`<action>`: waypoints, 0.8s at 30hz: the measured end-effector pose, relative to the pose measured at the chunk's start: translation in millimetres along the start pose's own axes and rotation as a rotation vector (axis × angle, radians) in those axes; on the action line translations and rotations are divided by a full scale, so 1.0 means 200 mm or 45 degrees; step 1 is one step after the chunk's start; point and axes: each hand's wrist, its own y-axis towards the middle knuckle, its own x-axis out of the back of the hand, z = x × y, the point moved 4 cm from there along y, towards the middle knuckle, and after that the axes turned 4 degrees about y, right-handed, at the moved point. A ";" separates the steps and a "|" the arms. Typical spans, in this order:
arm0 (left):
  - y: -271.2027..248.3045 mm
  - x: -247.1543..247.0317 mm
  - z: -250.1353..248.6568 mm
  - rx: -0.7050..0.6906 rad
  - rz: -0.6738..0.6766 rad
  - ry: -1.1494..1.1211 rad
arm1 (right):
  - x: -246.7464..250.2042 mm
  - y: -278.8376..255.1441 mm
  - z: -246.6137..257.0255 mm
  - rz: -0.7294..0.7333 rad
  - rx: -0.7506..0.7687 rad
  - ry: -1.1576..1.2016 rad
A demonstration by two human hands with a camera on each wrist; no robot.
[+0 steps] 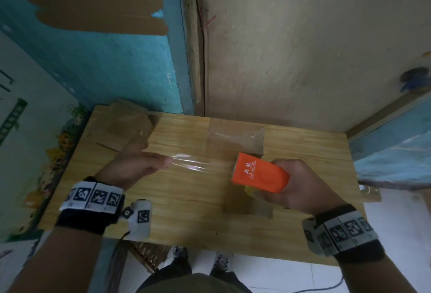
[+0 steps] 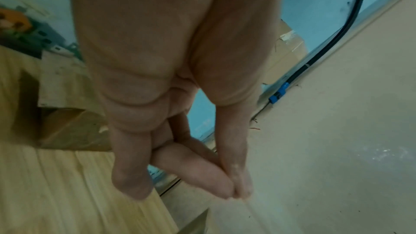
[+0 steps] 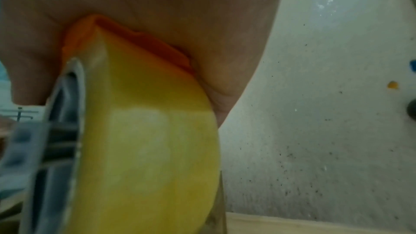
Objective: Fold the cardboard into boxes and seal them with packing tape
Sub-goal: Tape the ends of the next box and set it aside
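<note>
My right hand (image 1: 289,176) grips an orange tape dispenser (image 1: 258,173) above the right middle of the wooden table (image 1: 186,211). The right wrist view shows its yellowish tape roll (image 3: 146,140) close up under the orange housing (image 3: 139,42). A clear tape strip (image 1: 193,164) runs left from the dispenser to my left hand (image 1: 164,161), which pinches its end between thumb and fingertips (image 2: 236,189). A small brown cardboard box (image 1: 235,139) with shiny tape on it stands just behind and under the dispenser. Folded flat cardboard (image 1: 121,129) lies at the table's back left corner.
A large cardboard sheet (image 1: 93,1) leans on the turquoise wall behind the table. A black cable (image 1: 203,59) runs down the wall corner. Another brown carton (image 1: 370,193) sits past the table's right edge. My feet (image 1: 179,253) show below the front edge.
</note>
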 end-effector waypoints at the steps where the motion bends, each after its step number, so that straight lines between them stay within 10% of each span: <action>1: 0.00 0.01 0.00 0.013 -0.007 -0.026 | 0.01 -0.01 0.00 0.008 -0.015 -0.012; 14: 0.07 -0.30 0.10 0.116 0.173 -0.149 | 0.13 -0.13 -0.13 0.003 -0.212 0.081; 24: 0.12 -0.30 0.20 0.185 -0.010 -0.167 | -0.06 -0.11 -0.19 0.023 -0.182 0.225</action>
